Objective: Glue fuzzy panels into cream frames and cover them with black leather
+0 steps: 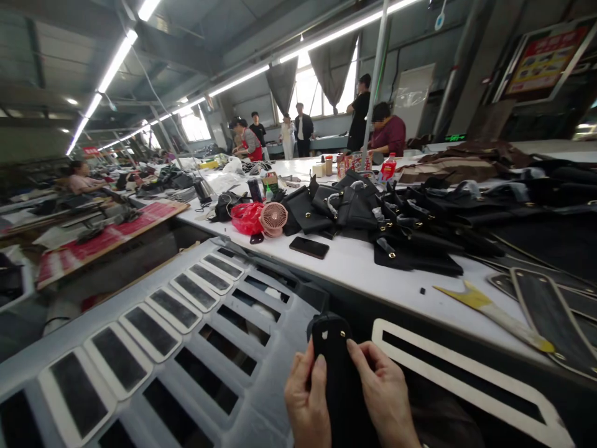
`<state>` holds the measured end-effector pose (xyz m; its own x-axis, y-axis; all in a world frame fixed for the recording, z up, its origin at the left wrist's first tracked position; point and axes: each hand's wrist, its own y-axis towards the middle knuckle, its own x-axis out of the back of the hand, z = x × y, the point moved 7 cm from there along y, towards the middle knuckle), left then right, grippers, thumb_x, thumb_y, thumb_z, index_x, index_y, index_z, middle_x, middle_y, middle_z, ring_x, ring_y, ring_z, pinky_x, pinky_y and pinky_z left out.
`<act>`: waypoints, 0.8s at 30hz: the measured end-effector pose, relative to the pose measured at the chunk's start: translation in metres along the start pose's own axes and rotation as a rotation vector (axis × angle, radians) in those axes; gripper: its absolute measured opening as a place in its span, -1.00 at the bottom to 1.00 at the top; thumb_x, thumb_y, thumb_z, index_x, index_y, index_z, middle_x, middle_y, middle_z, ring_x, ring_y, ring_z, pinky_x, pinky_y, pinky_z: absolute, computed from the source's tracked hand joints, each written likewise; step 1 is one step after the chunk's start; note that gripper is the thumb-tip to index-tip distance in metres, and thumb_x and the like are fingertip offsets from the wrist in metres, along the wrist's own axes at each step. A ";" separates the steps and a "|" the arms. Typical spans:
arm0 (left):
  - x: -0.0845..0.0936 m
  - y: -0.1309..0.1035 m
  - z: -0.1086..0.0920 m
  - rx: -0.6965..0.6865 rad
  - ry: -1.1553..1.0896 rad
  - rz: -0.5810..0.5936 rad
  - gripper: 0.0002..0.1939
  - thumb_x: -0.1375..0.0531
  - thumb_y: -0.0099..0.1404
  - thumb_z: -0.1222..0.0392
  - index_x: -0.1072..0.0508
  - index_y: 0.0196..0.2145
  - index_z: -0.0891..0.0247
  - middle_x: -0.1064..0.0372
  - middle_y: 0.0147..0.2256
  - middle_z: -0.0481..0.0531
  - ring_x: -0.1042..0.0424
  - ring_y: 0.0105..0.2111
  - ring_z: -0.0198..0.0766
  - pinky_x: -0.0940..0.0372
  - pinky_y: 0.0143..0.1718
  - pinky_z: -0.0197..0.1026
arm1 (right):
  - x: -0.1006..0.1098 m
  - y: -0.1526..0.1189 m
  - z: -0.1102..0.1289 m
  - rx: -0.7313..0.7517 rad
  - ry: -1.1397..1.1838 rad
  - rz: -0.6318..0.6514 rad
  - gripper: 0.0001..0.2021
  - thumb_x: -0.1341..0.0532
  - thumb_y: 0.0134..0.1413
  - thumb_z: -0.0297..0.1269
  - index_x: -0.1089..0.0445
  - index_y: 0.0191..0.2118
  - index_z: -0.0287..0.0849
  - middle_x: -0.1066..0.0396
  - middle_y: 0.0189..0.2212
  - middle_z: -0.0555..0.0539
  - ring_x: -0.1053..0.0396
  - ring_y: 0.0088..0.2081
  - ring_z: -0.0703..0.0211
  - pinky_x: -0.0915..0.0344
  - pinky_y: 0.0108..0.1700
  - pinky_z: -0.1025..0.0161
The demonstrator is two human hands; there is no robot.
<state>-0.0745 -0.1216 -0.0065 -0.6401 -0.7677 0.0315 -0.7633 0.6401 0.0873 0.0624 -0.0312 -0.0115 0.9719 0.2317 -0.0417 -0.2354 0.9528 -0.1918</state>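
Observation:
A long black piece [342, 386] with a rounded top stands upright in front of me, perhaps leather or fabric. Near its top are a small gold stud and a pale spot. My left hand [308, 398] pinches its left edge between thumb and fingers. On the other side my right hand [382, 389] grips the right edge just below the stud. Its lower part runs out of the frame. Close to my right hand lies a cream frame-shaped panel [459, 379] with a long slot.
A grey slotted rack [261, 386] carries several white-framed dark panels [147, 330] at left. On the white table [345, 267] are a phone [308, 247], a pink fan [273, 219], black bags [357, 208] and a yellow-handled tool [494, 314]. Several people are farther back.

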 end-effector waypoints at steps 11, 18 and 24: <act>-0.016 -0.001 -0.028 -0.111 0.143 0.119 -0.57 -0.13 0.34 0.06 -0.43 0.11 0.23 -0.48 -0.13 0.19 -0.44 -0.11 -0.06 -0.33 -0.01 -0.10 | 0.009 0.006 0.010 0.049 -0.065 0.022 -0.30 -0.26 -0.06 0.26 -0.36 0.11 -0.12 -0.42 -0.49 -0.01 -0.33 -0.52 0.14 -0.35 -0.45 0.29; -0.018 0.001 -0.023 -0.075 0.086 0.173 -0.60 -0.04 0.40 0.03 -0.49 0.06 0.20 -0.48 -0.12 0.18 -0.42 -0.06 -0.07 -0.32 0.00 -0.14 | 0.021 0.001 0.021 0.111 -0.190 -0.033 -0.30 -0.24 -0.03 0.25 -0.38 0.13 -0.12 -0.39 -0.54 0.02 -0.20 -0.61 0.22 -0.21 -0.59 0.33; -0.022 -0.003 -0.024 -0.090 0.026 0.182 -0.61 -0.11 0.36 0.01 -0.51 0.03 0.19 -0.40 -0.33 0.08 -0.41 -0.32 -0.19 -0.36 -0.27 -0.24 | 0.026 0.002 0.020 0.157 -0.248 -0.002 -0.32 -0.18 0.05 0.24 -0.35 0.16 -0.13 -0.39 -0.55 0.03 -0.21 -0.60 0.23 -0.20 -0.60 0.35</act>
<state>-0.0561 -0.1071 0.0160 -0.7636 -0.6406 0.0809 -0.6233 0.7641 0.1664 0.0875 -0.0194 0.0069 0.9460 0.2524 0.2032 -0.2502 0.9675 -0.0368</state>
